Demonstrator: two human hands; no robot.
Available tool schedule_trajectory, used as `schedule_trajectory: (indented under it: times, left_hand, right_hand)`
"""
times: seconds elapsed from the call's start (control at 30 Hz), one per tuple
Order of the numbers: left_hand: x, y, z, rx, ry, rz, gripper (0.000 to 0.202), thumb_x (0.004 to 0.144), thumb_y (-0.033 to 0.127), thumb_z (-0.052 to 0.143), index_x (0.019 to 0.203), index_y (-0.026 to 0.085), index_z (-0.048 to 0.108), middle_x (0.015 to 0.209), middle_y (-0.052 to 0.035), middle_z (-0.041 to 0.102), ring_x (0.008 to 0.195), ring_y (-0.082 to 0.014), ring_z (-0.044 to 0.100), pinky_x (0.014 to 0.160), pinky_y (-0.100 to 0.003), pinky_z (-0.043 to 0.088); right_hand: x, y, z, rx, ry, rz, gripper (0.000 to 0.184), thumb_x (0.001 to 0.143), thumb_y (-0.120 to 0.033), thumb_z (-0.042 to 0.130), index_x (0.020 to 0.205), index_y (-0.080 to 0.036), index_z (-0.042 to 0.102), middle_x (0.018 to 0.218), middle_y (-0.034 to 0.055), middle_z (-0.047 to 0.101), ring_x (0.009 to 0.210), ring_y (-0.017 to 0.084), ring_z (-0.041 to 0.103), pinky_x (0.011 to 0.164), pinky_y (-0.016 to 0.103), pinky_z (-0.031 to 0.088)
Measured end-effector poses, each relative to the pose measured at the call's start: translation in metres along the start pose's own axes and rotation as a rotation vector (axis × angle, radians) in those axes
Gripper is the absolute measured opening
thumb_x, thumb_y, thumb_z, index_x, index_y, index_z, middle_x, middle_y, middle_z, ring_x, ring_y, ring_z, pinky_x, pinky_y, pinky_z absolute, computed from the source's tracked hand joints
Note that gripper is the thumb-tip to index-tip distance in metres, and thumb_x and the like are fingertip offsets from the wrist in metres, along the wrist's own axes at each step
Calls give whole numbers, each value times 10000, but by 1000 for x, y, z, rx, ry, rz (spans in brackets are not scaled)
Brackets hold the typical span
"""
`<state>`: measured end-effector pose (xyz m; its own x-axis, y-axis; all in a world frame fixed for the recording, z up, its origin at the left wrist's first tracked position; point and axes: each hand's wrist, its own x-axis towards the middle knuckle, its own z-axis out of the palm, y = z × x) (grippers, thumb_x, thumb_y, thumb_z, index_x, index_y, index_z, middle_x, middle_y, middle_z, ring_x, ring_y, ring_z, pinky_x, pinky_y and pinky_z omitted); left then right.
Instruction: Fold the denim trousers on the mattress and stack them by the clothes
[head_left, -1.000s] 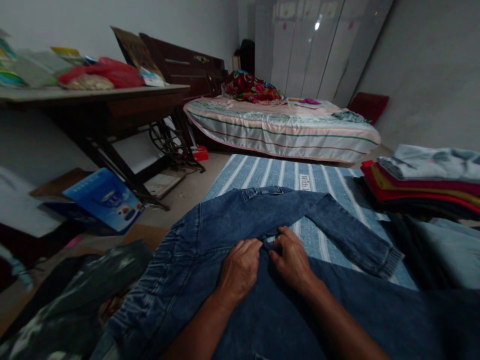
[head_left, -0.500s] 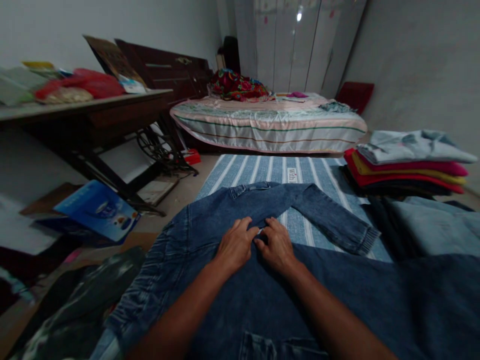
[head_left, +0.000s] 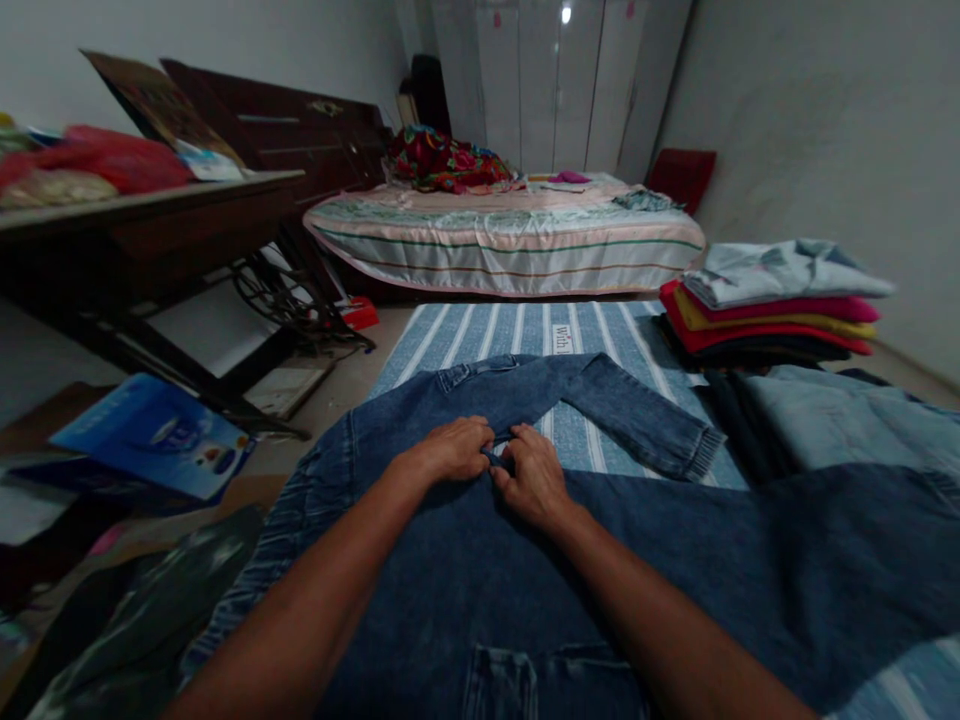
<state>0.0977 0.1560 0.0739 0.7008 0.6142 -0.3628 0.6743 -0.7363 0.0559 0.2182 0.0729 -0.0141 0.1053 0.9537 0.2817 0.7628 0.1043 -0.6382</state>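
Observation:
Dark blue denim trousers (head_left: 420, 590) lie spread before me, with a gathered waist at the left and one leg ending in a ribbed cuff at the right. My left hand (head_left: 459, 447) is closed on the denim where the two legs meet. Close beside it, my right hand (head_left: 531, 475) pinches the same spot. A small fold of cloth is raised between the fingertips. A patch pocket shows near the bottom edge of the view.
A striped blue sheet (head_left: 480, 330) lies beneath the trousers. Folded clothes (head_left: 772, 310) are stacked at the right. A blue box (head_left: 157, 440) and dark cloth (head_left: 157, 610) are at the left, below a sewing machine table (head_left: 225, 195). A bed (head_left: 510, 240) stands behind.
My view has shifted a little to the right. The left hand has turned flatter, and a fold of denim now shows between both hands' fingertips.

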Motion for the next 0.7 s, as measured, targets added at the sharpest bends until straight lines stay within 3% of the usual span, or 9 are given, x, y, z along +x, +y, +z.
schedule_trajectory:
  times: [0.23, 0.33, 0.53, 0.7]
  left_hand:
    - [22, 11, -5, 171, -36, -89, 219, 725, 174, 483, 865, 167, 652, 1135, -125, 600, 1062, -271, 570, 905, -352, 429]
    - [37, 8, -2, 252, -80, -47, 282, 737, 145, 432, 905, 151, 658, 1143, -130, 591, 1096, -264, 554, 917, -348, 416]
    - [49, -3, 2, 197, -51, -15, 260, 718, 163, 422, 831, 176, 656, 1150, -54, 613, 1292, -212, 373, 1000, -256, 324]
    - [49, -6, 6, 179, -17, -83, 263, 719, 304, 460, 827, 171, 659, 1059, -81, 630, 968, -242, 588, 836, -292, 420]
  right_hand:
    - [11, -6, -16, -190, -33, -27, 207, 792, -330, 578, 866, -142, 622, 1141, 127, 545, 1136, 246, 443, 964, 365, 351]
    - [18, -2, -22, -306, -33, -68, 252, 835, -358, 515, 862, -135, 629, 1013, 105, 572, 1011, 223, 491, 876, 341, 400]
    - [21, -1, -24, -374, -6, -84, 281, 861, -366, 464, 848, -143, 634, 944, 81, 583, 948, 211, 498, 814, 319, 413]
    - [20, 1, -22, -356, 14, -96, 248, 861, -327, 453, 861, -147, 624, 929, 73, 575, 933, 209, 495, 808, 327, 403]
